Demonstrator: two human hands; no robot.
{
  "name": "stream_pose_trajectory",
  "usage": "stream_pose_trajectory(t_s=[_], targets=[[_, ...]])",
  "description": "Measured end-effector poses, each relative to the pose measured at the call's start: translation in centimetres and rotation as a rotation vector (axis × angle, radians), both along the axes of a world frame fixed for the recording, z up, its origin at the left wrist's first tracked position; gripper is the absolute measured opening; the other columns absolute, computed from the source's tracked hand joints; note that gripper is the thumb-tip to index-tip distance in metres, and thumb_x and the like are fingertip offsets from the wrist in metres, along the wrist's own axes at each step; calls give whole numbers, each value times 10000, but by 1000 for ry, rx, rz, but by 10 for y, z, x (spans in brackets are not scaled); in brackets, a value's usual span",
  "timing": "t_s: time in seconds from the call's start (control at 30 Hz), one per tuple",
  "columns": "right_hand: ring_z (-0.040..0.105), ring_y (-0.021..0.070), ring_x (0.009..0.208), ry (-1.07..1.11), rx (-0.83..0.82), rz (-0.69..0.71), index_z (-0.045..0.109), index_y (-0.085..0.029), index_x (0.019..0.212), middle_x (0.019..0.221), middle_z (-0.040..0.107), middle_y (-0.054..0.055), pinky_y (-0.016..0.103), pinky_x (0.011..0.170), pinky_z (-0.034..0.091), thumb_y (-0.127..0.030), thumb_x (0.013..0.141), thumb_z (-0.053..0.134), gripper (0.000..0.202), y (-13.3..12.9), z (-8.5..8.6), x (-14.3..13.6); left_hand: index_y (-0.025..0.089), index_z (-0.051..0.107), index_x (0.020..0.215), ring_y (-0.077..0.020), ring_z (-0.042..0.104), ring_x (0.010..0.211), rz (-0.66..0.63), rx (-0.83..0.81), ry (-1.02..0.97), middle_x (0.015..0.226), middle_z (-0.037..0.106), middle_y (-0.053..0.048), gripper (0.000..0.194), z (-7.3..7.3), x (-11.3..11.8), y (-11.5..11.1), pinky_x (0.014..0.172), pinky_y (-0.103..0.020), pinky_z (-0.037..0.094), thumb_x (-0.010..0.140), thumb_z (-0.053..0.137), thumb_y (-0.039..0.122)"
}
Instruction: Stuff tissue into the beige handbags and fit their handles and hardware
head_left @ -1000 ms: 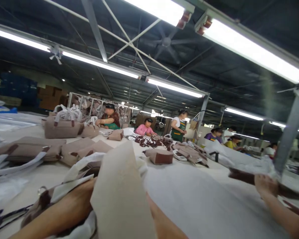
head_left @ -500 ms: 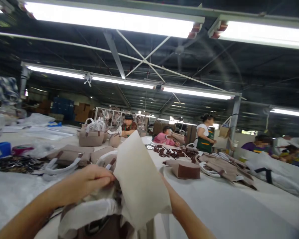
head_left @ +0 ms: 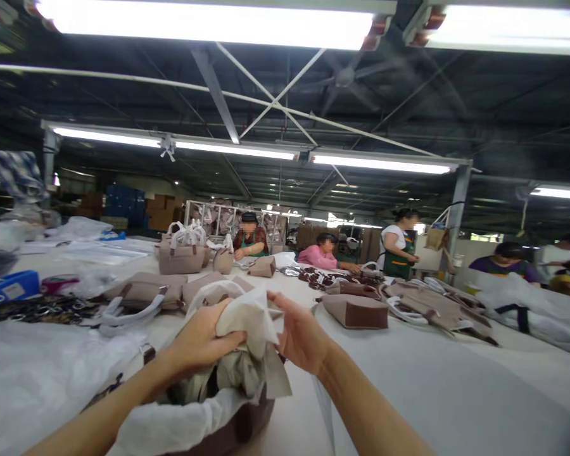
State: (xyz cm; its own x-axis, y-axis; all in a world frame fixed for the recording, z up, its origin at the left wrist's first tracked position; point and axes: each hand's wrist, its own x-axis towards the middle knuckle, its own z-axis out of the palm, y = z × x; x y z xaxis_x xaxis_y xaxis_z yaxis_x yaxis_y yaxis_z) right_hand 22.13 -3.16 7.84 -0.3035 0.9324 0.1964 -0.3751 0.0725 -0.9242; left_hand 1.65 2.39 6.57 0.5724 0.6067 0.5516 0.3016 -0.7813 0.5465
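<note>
- The left hand (head_left: 204,342) comes in from the lower left, with the bare forearm rising up toward the middle of the view.
- Its fingers (head_left: 230,342) are curled closed, and the grip is tight.
- The right hand (head_left: 301,335) comes from the lower right, with the bare forearm going diagonally up.
- Its palm is turned to the left hand; the fingers (head_left: 278,301) are spread loosely and the grip is not closed.
- Both hands are near each other, at about the same height.

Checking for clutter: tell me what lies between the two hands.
Head view: only the crumpled cream paper; the left hand grips it, and the open right hand is beside it.
</note>
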Motion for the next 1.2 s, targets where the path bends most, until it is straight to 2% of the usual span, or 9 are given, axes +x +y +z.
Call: stream_pose_trajectory(t_s=[0.1, 0.23, 0.37, 0.5, 0.7, 0.8, 0.97, 1.1, 1.2], targets=[[647, 145, 787, 53, -64, -87, 563, -214, 1075, 877, 664, 9, 241, 698, 524, -457, 727, 775, 475, -3, -30, 7, 162, 648, 1040, -246, 641, 885, -70, -207, -195, 983, 714, -56, 324, -15, -4, 14, 793, -324, 504, 855, 629, 428], [582, 140, 815, -592, 157, -89, 696, -170, 1004, 1068, 670, 57, 219, 641, 425, -239, 677, 613, 344, -18, -63, 10, 145, 650, 966, -187, 581, 679, -60, -475, -415, 810, 676, -35, 472, -24, -8, 28, 595, -264, 466, 748, 736, 555], [585, 202, 832, -1092, 451, -355, 622, -155, 1201, 1085, 641, 97, 306, 741, 443, -154, 603, 613, 598, -33, -70, -3, 151, 646, 978, -172, 558, 651, -58, -505, -424, 796, 666, -32, 525, -22, -6, 31, 565, -249, 443, 685, 776, 567], [665, 289, 897, -1321, 426, -369, 648, -216, 1057, 955, 716, 60, 348, 748, 422, -217, 678, 643, 379, -33, -65, -13, 159, 631, 941, -170, 541, 670, -44, -425, -329, 787, 647, -22, 446, -16, -8, 29, 582, -242, 432, 737, 710, 548], [658, 296, 995, -1278, 318, -397, 606, -194, 1075, 1082, 724, 67, 314, 739, 379, -139, 613, 713, 478, -29, -76, -11, 170, 647, 847, -182, 590, 743, -89, -73, 302, 814, 669, -6, 237, -3, -19, 28, 681, -238, 446, 861, 551, 386], [625, 215, 863, -1185, 501, -448, 575, -195, 811, 950, 692, 34, 283, 683, 324, -40, 621, 609, 248, -25, -102, -7, 177, 623, 722, -172, 604, 691, -125, -22, 485, 729, 668, 4, 126, 2, -18, 22, 649, -229, 425, 814, 568, 242], [619, 149, 754, -1007, 783, -526, 528, -201, 767, 847, 629, 7, 233, 597, 310, -2, 488, 509, 344, -18, -139, -2, 186, 692, 798, -254, 701, 827, -80, 282, 845, 880, 758, -54, 134, 2, -7, -3, 677, -300, 445, 788, 601, 88], [636, 134, 679, -1139, 953, -567, 569, -232, 785, 827, 635, -1, 230, 507, 312, -77, 688, 558, 183, -13, -149, -4, 196, 714, 778, -237, 677, 680, -32, 597, 1030, 798, 741, -30, 185, -17, 1, -19, 519, -336, 335, 741, 676, 19], [629, 121, 649, -1195, 1059, -663, 585, -244, 828, 813, 627, -7, 210, 493, 339, -64, 762, 509, 206, -13, -154, -10, 209, 657, 696, -215, 621, 661, -60, 924, 908, 710, 685, 3, 165, -56, 2, -17, 574, -369, 391, 809, 703, 97]])
